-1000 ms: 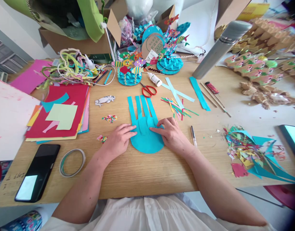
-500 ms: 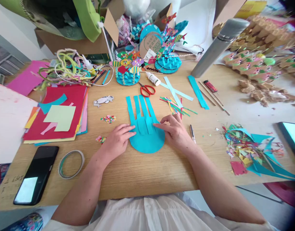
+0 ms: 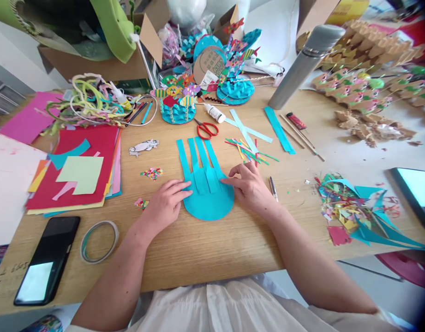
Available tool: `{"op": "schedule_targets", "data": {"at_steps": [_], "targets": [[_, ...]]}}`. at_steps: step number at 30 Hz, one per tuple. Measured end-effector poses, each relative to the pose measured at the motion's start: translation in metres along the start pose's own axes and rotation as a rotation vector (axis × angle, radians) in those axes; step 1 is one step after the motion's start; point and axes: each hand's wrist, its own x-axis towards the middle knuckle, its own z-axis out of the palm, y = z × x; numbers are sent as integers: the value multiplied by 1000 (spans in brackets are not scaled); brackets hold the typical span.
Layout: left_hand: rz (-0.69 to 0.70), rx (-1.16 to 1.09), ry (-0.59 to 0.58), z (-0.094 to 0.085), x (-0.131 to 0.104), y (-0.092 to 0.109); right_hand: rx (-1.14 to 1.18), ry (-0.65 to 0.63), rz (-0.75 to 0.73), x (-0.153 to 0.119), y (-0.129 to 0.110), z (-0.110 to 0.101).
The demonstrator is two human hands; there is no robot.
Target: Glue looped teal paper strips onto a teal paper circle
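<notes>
Your flat left hand (image 3: 165, 201) touches the smooth, round blue paper (image 3: 208, 207) at nine o'clock, gripping nothing; your half-curled right hand (image 3: 249, 186), grip unclear, has moved out to two.

Single head-worn view, forward and down over the table (image 3: 205, 258) from close above

Wooden surface (image 3: 198, 258) is carrying blue paper circle (image 3: 208, 206) at middle; scissors (image 3: 207, 130), glue bottle (image 3: 214, 113) are lying beyond; phone (image 3: 48, 258), tape roll (image 3: 116, 236) left; paper scraps (image 3: 347, 203) right; flask (image 3: 304, 69) is standing back right.
</notes>
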Motion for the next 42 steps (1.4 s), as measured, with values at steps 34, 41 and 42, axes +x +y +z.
{"op": "schedule_targets", "data": {"at_steps": [34,41,42], "targets": [[-26,8,-17,-2,1,3,72,-133,-52,1,-8,1],[-44,-12,-16,-2,0,3,61,-166,-23,0,-7,1],[-46,-16,-18,-2,0,2,64,-165,-25,0,-7,1]]}}
